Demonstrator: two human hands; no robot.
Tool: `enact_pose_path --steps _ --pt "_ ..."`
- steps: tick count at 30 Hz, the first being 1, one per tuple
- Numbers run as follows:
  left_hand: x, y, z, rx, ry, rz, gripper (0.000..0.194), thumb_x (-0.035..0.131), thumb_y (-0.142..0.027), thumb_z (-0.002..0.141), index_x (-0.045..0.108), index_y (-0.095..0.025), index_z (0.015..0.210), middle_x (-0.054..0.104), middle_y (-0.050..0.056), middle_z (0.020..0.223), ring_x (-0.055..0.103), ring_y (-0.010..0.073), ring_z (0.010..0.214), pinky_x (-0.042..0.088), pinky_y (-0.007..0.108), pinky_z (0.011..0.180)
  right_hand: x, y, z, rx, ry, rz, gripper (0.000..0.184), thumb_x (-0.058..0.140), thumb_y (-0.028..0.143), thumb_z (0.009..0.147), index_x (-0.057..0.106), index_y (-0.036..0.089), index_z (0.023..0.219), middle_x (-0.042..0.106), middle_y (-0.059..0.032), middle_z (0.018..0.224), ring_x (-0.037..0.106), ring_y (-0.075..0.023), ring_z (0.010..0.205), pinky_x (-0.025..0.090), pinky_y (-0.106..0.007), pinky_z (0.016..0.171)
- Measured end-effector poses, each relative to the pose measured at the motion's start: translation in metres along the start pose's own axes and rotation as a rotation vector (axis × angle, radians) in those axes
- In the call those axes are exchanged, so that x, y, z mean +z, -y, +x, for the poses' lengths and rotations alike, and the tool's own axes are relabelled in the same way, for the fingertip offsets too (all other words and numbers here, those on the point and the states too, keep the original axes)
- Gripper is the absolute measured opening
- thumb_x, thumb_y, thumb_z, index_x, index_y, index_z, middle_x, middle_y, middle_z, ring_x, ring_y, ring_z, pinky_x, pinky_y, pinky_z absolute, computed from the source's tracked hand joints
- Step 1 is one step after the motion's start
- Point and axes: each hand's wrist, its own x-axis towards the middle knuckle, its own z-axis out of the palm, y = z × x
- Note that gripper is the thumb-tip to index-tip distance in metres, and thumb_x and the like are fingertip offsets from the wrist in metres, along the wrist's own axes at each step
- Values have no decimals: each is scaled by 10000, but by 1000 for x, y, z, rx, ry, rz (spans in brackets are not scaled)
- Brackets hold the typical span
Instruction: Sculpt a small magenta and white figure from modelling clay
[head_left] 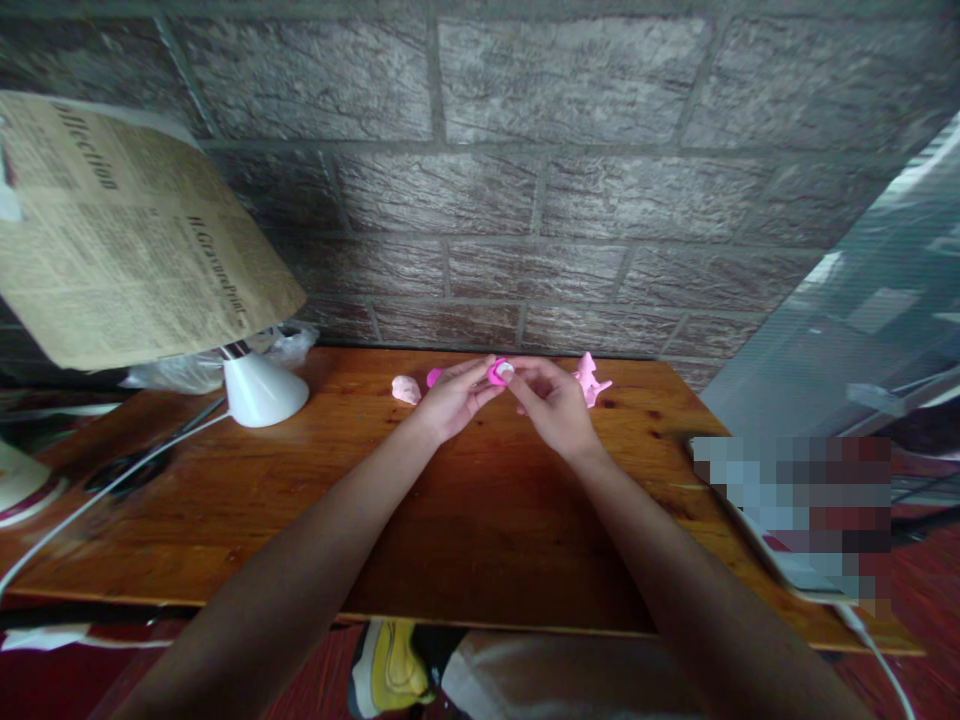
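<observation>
Above the far part of the table, both hands meet around a small bright pink piece [496, 371] with a white patch, which looks like modelling clay. My left hand [459, 398] pinches its left side between thumb and fingers. From the right, my right hand [553, 402] presses thumb and fingertips against the white part. A pale pink lump [406, 389] lies left of my left hand, and a bright pink lump [433, 377] is partly hidden behind that hand. Just beyond my right hand stands a jagged pink shape [591, 380] with pointed ends.
A lamp [266, 388] with a newspaper-print shade stands on the wooden table [495, 520] at left, its white cord running to the front edge. Behind is a grey brick wall [450, 200]. At right lies a flat device [780, 550], partly blurred out, with a cable.
</observation>
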Motion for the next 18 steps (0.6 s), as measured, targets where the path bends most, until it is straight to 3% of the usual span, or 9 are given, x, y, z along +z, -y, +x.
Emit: enact_pose_path --steps 6,12,18 --pt "2 0 0 2 7 -13 97 674 -134 885 768 -158 897 770 56 951 717 144 939 518 321 1025 0 3 0 26 -15 26 367 703 539 837 692 222 1022 664 6 767 550 -111 568 512 -228 486" --pt "4 -5 -5 -4 119 -41 130 690 -136 853 777 -154 949 766 84 1116 663 209 1190 474 335 1113 -2 7 2 40 -70 65 449 730 599 796 654 227 1037 666 18 761 544 -98 526 484 -227 481" --pt "3 -3 -5 41 109 -39 197 681 -99 856 770 -171 1017 766 67 1119 683 185 1144 485 310 1095 -1 5 3 35 -69 85 596 796 569 738 621 209 1179 600 60 699 492 -86 507 413 -235 489"
